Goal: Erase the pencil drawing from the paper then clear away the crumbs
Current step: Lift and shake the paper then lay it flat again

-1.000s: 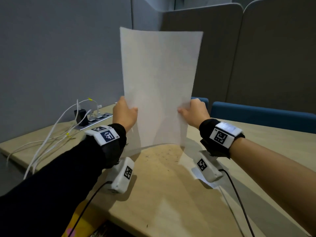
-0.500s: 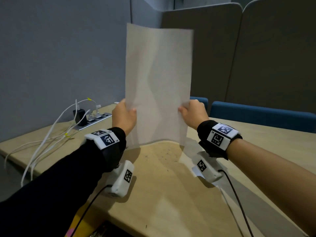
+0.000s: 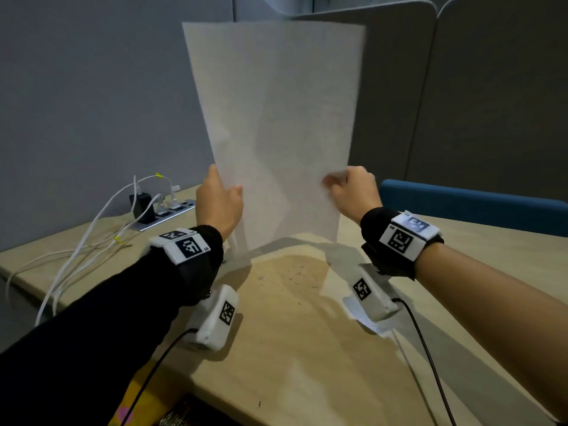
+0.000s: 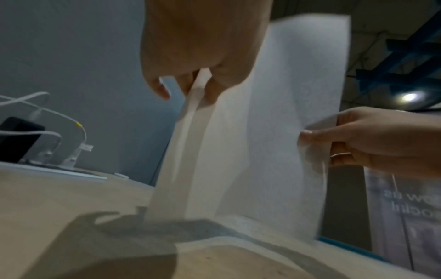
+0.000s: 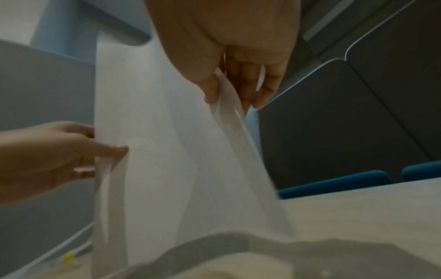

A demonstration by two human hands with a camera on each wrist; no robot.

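Fingers (image 4: 210,90) of the left hand (image 3: 218,202) pinch the left edge of the paper (image 3: 276,127); those of the right hand (image 3: 353,192) pinch the right edge, thumbs on the near face. Both hands are thus closed on the sheet, low on its sides. The paper stands upright between them, long axis vertical, its bottom edge just above or touching the worktop (image 3: 301,364); which, cannot be told. No drawing shows on the visible face. Dark crumbs (image 3: 295,278) lie scattered on the worktop directly below and in front of the sheet, about midway between the hands. Judged stage: shaking debris off the sheet; the crumbs remain to be cleared. White cables (image 3: 92,229) and a power strip (image 3: 163,213) lie to the left.
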